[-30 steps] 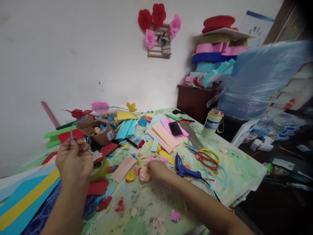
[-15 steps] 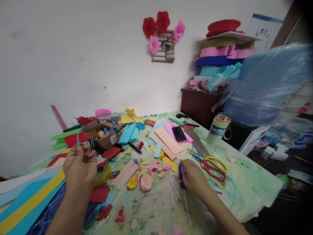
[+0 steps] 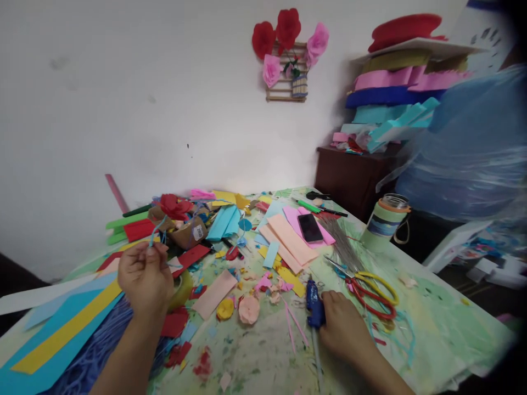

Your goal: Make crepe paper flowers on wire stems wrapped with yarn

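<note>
My left hand (image 3: 146, 274) is raised over the left of the table, thumb and fingers pinched on a thin light-blue strand (image 3: 155, 233) that curls up above them. What the strand joins to is hidden by the fingers. At right, my right hand (image 3: 343, 323) rests low on the table with its fingers curled at the side of a blue glue gun (image 3: 314, 304). Its nozzle points away from me and a pale glue stick (image 3: 317, 356) trails from its rear; the hand covers the handle side. A peach paper flower (image 3: 249, 310) and a yellow one (image 3: 224, 309) lie between the hands.
Red-and-yellow scissors (image 3: 374, 293), thin wires (image 3: 340, 238), a phone (image 3: 310, 227) and an uncapped flask (image 3: 385, 222) stand or lie at right. Paper strips (image 3: 66, 329), purple yarn (image 3: 102, 340) and a tape roll (image 3: 180, 293) crowd the left. Scraps are scattered across the middle.
The view has shifted, so most things sit further right. My right hand has drawn slightly right, showing more of the glue gun. My left hand still pinches the strand.
</note>
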